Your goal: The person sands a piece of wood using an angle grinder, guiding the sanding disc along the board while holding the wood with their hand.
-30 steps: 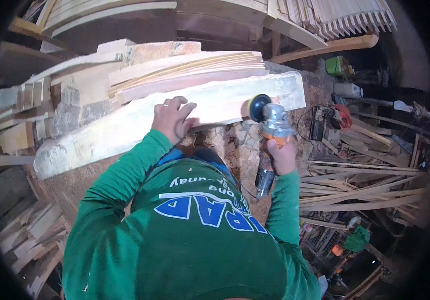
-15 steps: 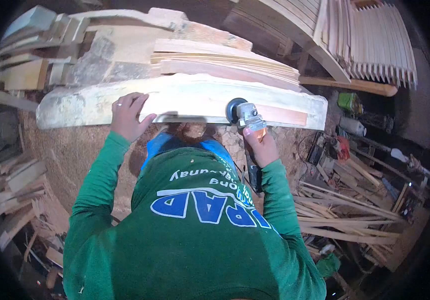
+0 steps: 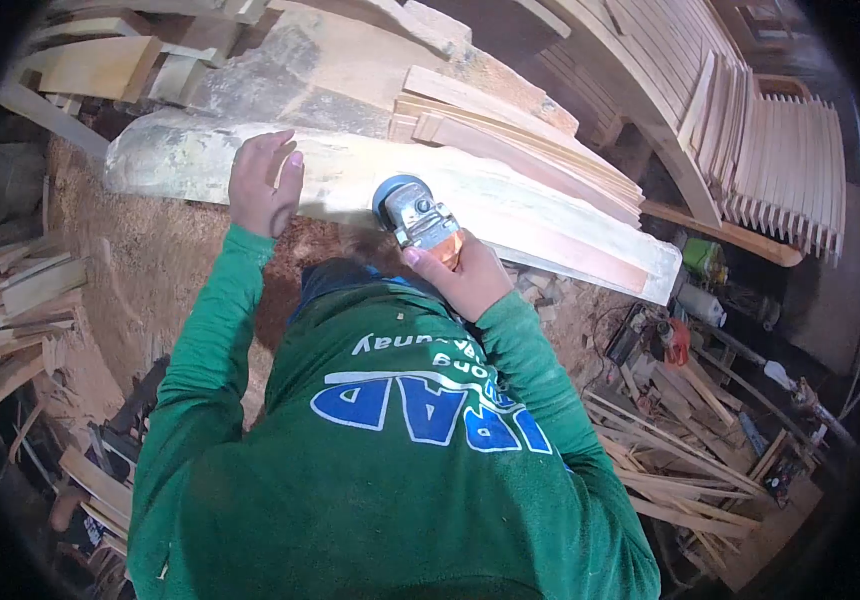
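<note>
A long pale wooden plank [image 3: 535, 215] lies across the view in front of me, slanting down to the right. My right hand [image 3: 465, 275] is wrapped round an orange and silver angle grinder [image 3: 420, 215], whose round disc rests at the plank's near side, around its middle. On the plank's left part lies my left hand [image 3: 265, 185], fingers apart and holding nothing. Behind the plank is a stack of thin boards [image 3: 525, 135].
Slatted curved wooden pieces [image 3: 785, 165] stand at the upper right. Loose wood strips [image 3: 675, 460], a red tool [image 3: 673, 342] and a green object [image 3: 702, 260] are at the right. Wood offcuts [image 3: 25, 300] lie at the left, with sawdust on the ground.
The grinder and my right hand have moved left along the plank. My left hand has shifted towards the plank's left end. The view has turned, so the plank now slants down to the right.
</note>
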Demonstrator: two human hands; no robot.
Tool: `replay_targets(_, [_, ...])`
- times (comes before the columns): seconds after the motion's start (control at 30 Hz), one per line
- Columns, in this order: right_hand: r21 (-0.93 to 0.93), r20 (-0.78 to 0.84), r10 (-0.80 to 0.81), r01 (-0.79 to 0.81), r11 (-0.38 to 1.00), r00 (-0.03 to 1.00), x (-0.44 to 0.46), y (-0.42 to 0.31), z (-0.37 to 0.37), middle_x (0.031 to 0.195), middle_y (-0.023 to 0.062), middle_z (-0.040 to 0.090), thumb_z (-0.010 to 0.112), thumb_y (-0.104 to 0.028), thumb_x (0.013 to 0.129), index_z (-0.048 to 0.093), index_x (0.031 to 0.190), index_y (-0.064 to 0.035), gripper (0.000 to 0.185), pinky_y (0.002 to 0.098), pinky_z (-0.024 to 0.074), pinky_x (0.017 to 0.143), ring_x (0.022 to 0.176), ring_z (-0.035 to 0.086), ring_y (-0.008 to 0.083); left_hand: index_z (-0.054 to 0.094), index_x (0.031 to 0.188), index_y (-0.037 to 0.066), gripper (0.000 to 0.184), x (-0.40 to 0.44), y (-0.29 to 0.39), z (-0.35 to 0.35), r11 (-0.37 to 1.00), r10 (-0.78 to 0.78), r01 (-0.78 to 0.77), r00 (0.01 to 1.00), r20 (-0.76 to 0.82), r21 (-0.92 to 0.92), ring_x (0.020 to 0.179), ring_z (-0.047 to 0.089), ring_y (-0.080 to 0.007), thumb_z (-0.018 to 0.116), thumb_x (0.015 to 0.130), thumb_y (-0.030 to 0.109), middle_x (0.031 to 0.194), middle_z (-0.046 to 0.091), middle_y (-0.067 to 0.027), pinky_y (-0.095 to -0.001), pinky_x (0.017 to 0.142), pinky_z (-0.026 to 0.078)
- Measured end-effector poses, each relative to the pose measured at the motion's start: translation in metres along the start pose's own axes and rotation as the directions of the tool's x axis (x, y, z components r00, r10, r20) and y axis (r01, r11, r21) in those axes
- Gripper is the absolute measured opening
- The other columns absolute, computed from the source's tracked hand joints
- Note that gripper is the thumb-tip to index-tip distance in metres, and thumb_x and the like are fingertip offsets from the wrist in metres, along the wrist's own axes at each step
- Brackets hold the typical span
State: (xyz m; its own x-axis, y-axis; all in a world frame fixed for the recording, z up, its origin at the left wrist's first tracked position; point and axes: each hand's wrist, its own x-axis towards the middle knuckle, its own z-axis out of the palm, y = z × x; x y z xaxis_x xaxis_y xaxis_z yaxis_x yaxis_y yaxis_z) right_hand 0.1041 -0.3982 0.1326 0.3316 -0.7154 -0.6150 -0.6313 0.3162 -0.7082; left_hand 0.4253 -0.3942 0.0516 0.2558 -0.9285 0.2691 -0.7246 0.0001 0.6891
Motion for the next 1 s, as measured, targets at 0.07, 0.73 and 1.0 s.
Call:
replay_targets(0.07, [-0.022, 0.019, 0.005, -0.004, 1.000, 1.000, 0.007, 0.000, 0.006, 0.108, 0.0243, 0.078, 0.078, -0.061, 0.092, 0.068, 0.126, 0.0050, 0.075, 0.0428, 0.0574, 0.094, 0.102, 0.077, 0.0347, 0.073, 0.125, 0.002, 0.034, 0.000, -0.005, -0.006, 1.000, -0.001, 0.001, 1.000, 0.006, 0.008, 0.114, 0.066, -0.0363, 0.071, 0.097, 0.022, 0.120, 0.070, -0.0185, -0.0449, 0.101, 0.052])
replay_targets(0.73, [0.117, -0.141, 0.095, -0.079, 0.990, 0.985, -0.022, 0.016, -0.006, 0.106, 0.0183, 0.079, 0.081, -0.060, 0.090, 0.070, 0.126, 0.0026, 0.073, 0.0413, 0.0570, 0.093, 0.101, 0.076, 0.0285, 0.077, 0.108, 0.006, 0.018, 0.001, 0.006, 0.046, 0.945, 0.317, -0.310, 0.946, 0.065, -0.103, 0.102, 0.070, -0.0342, 0.070, 0.096, 0.018, 0.105, 0.076, -0.0132, -0.0457, 0.089, 0.054])
replay_targets(1.0, [0.349, -0.304, 0.253, -0.140, 0.927, 0.918, -0.076, 0.090, -0.062, 0.116, 0.0092, 0.077, 0.078, -0.041, 0.099, 0.069, 0.134, -0.0003, 0.055, 0.0349, 0.0546, 0.094, 0.104, 0.070, 0.0165, 0.078, 0.109, 0.016, 0.026, -0.012, 0.057, 0.100, 0.914, 0.406, -0.384, 0.849, 0.337, -0.133, 0.105, 0.067, -0.0301, 0.081, 0.087, 0.029, 0.111, 0.073, -0.0048, -0.0473, 0.094, 0.046])
